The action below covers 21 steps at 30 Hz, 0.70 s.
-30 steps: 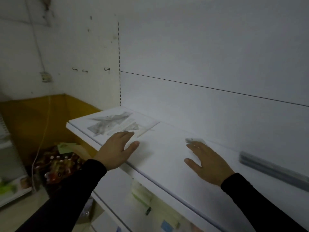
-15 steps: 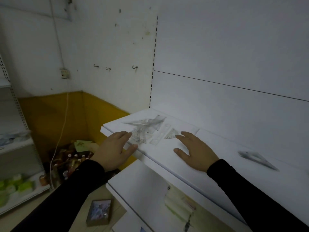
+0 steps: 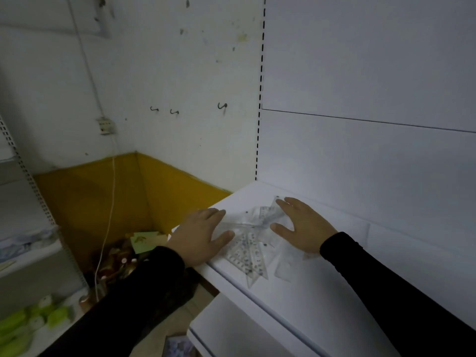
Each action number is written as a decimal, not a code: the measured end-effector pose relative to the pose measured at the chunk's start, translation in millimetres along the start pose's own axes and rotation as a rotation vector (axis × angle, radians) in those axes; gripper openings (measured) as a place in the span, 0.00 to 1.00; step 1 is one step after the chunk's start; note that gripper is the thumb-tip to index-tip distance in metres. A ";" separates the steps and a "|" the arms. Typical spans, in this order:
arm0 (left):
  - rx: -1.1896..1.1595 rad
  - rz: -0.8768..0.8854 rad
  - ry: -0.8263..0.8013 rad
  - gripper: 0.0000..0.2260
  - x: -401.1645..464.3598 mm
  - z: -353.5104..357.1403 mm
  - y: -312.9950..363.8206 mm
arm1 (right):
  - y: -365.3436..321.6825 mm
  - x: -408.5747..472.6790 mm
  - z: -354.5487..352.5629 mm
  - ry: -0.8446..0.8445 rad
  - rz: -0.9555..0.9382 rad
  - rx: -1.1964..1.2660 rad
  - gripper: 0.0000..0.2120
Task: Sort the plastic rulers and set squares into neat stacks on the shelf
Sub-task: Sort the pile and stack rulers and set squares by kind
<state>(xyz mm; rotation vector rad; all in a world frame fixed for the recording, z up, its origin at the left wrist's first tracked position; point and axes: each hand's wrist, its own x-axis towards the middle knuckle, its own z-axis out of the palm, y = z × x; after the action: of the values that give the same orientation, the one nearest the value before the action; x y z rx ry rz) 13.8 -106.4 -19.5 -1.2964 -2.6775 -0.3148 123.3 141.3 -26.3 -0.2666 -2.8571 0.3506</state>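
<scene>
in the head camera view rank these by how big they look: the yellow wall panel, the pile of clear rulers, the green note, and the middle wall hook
1. Yellow wall panel, by far the largest.
2. Pile of clear rulers.
3. Green note.
4. Middle wall hook, the smallest.
The hook and panel are farther off, so this is apparent size only.

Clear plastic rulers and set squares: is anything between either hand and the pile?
Nothing visible. The clear plastic rulers and set squares lie loose on the white shelf, between the left hand and right hand, both flat with fingertips at the pile's edges.

Both bare hands, left hand (image 3: 199, 237) and right hand (image 3: 305, 228), emerge from seemingly plain black long sleeves (image 3: 386, 279).
</scene>
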 end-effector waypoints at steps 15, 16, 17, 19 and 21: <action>-0.078 0.370 -0.173 0.28 134.3 32.7 -42.7 | -15.9 52.3 23.9 -0.072 0.404 -0.139 0.23; -0.084 0.401 -0.188 0.26 139.1 31.5 -45.6 | -22.6 50.8 23.6 -0.052 0.418 -0.151 0.22; -0.091 0.428 -0.203 0.24 144.1 30.8 -48.2 | -28.7 49.1 23.2 -0.039 0.431 -0.151 0.22; -0.108 0.478 -0.227 0.23 152.0 30.0 -51.5 | -37.9 43.4 24.6 -0.030 0.474 -0.126 0.24; -0.138 0.523 -0.246 0.24 157.1 30.5 -54.1 | -45.7 36.8 27.3 -0.017 0.518 -0.108 0.26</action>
<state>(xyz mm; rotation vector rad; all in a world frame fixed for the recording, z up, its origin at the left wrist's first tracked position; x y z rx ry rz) -126.8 -12.7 -20.3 -2.1290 -2.3975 -0.2872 74.1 99.6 -31.9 -1.0334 -2.7885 0.2899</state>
